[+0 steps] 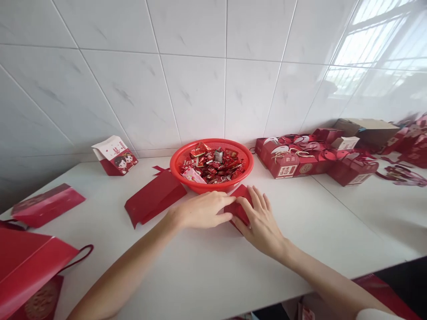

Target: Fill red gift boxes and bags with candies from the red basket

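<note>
Just in front of the basket, a small red paper gift box (pixel 241 192) lies partly hidden under my fingers. My left hand (pixel 205 209) reaches in from the left, thumb and fingertips closed on the box's near left side. From the right, my right hand (pixel 260 218) has its fingers over the top and its thumb at the near edge. Behind them stands a red plastic basket (pixel 175 166) with wrapped candies (pixel 216 166) in it. A flat, unfolded red box (pixel 155 198) lies left of my hands, partly beneath the basket's rim.
Several filled red gift boxes (pixel 293 162) stand grouped at the back right, near a brown carton (pixel 367 129). At left are a white-topped red box (pixel 116 155), a flat red box (pixel 50 204) and a large red bag (pixel 30 266). A tiled wall (pixel 193 98) bounds the white table (pixel 187 275).
</note>
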The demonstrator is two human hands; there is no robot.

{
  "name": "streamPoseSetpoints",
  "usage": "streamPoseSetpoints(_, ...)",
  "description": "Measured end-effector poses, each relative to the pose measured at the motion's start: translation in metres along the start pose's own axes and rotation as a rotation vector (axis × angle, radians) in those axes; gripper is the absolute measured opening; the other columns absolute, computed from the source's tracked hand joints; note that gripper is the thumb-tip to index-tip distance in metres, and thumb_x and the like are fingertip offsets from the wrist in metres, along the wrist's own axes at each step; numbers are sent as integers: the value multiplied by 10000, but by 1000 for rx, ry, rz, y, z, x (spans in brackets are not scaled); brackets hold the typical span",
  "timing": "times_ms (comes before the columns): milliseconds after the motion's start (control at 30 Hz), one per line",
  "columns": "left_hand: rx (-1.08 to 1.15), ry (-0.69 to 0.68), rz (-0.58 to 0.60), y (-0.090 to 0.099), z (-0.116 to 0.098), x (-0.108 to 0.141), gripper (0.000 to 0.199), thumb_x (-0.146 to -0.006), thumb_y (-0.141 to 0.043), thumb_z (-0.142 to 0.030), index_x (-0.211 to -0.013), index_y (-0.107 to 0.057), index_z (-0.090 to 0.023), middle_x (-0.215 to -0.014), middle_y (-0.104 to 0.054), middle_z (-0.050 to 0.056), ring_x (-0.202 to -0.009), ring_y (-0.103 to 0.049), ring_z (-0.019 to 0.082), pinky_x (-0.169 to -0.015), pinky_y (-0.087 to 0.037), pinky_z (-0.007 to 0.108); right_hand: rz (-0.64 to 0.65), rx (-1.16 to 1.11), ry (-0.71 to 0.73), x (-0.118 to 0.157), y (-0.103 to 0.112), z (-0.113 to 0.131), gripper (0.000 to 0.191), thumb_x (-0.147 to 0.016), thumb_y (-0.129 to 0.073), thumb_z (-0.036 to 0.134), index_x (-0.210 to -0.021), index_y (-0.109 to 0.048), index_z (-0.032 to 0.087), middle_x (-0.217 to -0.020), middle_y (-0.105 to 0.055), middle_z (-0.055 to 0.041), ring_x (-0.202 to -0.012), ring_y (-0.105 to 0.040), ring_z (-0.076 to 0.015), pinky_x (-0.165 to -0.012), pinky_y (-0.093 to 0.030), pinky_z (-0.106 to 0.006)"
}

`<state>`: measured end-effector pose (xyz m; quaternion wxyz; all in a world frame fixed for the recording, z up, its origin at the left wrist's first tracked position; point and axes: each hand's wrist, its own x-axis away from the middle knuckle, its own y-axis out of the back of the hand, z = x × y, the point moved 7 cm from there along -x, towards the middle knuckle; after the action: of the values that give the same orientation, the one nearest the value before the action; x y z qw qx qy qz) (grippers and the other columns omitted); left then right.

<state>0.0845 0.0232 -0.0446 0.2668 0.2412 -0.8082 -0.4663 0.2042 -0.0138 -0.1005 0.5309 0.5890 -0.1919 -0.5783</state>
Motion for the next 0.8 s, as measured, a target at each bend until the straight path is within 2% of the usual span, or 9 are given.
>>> streamPoseSetpoints(100, -19, -11, 35, -1, 4, 1, 458, -971, -518, -421, -1387, -602, -251, -1452, -598, 82, -1310, -574, 297, -1009, -478, 358, -1, -54, -8, -5, 10, -21, 291, -936, -579, 359, -1198, -584, 231, -1423, -548, -185, -1311, -532, -360, -984, -516, -525)
streamPoseSetpoints(167, -32, 22, 33, 3, 11, 4, 529, -974, -516, -472, -1465, -547, -276, -1571, -492, 61, -1410, -489, 303, -1087, -435, 367, -65, -58, -45, -8, 26, -53, 268, -896, -618, 382, -1120, -599, 234, -1338, -604, -167, -1191, -592, -341, -939, -527, -504)
streamPoseSetpoints(300, -32, 94, 4, 16, 25, 13, 582, -986, -492, -516, -1521, -491, -285, -1612, -438, 32, -1453, -443, 296, -1151, -390, 376, -330, 2, -263, -3, 78, -166, 326, -806, -667, 493, -981, -591, 228, -1126, -655, -159, -1068, -601, -353, -944, -486, -551)
streamPoseSetpoints(400, -6, 115, -21, 26, 30, 19, 586, -980, -492, -546, -1505, -513, -288, -1569, -501, 37, -1411, -497, 299, -1102, -444, 373, -542, 60, -440, 15, 114, -258, 440, -745, -681, 587, -965, -570, 222, -1252, -580, -222, -1238, -510, -416, -1020, -412, -592)
streamPoseSetpoints(467, 1, 110, -50, 30, 33, 20, 583, -971, -501, -560, -1488, -536, -293, -1541, -535, 43, -1385, -526, 302, -1085, -461, 373, -557, 41, -507, 27, 120, -301, 457, -737, -683, 624, -940, -564, 231, -1352, -504, -260, -1354, -416, -444, -1045, -376, -590)
streamPoseSetpoints(533, -5, 94, -78, 33, 37, 21, 580, -964, -510, -574, -1474, -555, -302, -1516, -563, 42, -1376, -537, 302, -1090, -461, 378, -526, 24, -542, 35, 117, -326, 480, -743, -674, 637, -957, -561, 222, -1423, -432, -297, -1409, -341, -483, -1045, -347, -621)
streamPoseSetpoints(667, -24, 83, -136, 43, 46, 28, 576, -947, -534, -599, -1455, -575, -330, -1503, -576, 24, -1397, -519, 301, -1116, -450, 384, -606, 104, -618, 47, 113, -339, 630, -747, -681, 567, -1196, -516, 157, -1541, -262, -358, -1482, -204, -511, -1063, -309, -653)
streamPoseSetpoints(733, -37, 105, -202, 55, 50, 35, 554, -945, -536, -600, -1423, -608, -330, -1499, -580, 21, -1394, -520, 305, -1121, -450, 398, -683, 152, -705, 53, 113, -347, 730, -712, -709, 547, -1258, -488, 116, -1483, -319, -390, -1438, -276, -515, -1046, -334, -648)
streamPoseSetpoints(800, -35, 120, -288, 69, 54, 45, 519, -945, -533, -591, -1365, -657, -313, -1446, -628, 26, -1350, -560, 304, -1112, -464, 411, -749, 212, -747, 56, 113, -359, 775, -694, -710, 576, -1248, -494, 80, -1308, -458, -400, -1306, -409, -523, -978, -374, -659)
